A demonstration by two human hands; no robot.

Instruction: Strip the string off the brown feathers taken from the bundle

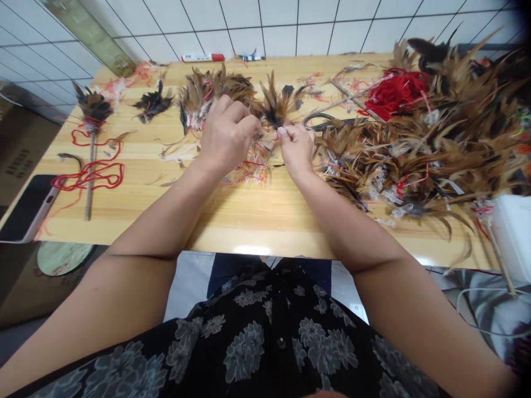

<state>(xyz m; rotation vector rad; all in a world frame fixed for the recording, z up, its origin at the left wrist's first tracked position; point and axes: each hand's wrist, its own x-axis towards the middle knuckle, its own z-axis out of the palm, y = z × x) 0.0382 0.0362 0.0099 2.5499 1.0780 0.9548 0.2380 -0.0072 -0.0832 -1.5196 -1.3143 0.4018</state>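
My left hand and my right hand meet over the middle of a wooden table. Both are closed in a pinch on a small bunch of brown feathers that fans up between them. Red thread trails from under the hands onto the table. A second brown feather bunch lies just beyond my left hand.
A large heap of brown feathers and a tangle of red yarn fill the right side. At left lie a stick with a feather tip, looped red thread, a dark feather tuft and a phone. A marker lies at the far edge.
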